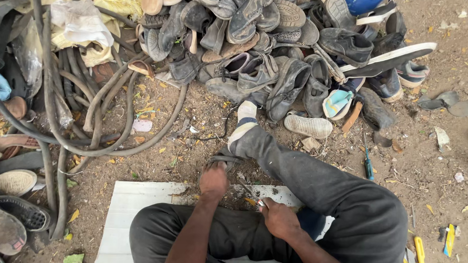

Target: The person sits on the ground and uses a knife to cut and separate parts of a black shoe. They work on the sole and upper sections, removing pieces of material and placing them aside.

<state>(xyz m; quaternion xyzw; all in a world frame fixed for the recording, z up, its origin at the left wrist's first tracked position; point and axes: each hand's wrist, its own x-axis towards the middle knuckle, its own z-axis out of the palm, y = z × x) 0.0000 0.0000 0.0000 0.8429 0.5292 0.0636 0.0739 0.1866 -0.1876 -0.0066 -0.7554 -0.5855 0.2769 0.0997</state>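
I sit on a white board on bare dirt, one leg stretched toward a shoe pile. My left hand presses down on a dark, worn sandal lying at the board's far edge. My right hand is closed around a thin metal tool, its tip pointing at the sandal beside my left hand. My outstretched foot wears a striped sock.
A big heap of worn shoes fills the far side. Black rubber hoses and rags lie at the left, with sandals near the left edge. A blue-handled screwdriver lies in the dirt to the right; yellow-handled tools rest at lower right.
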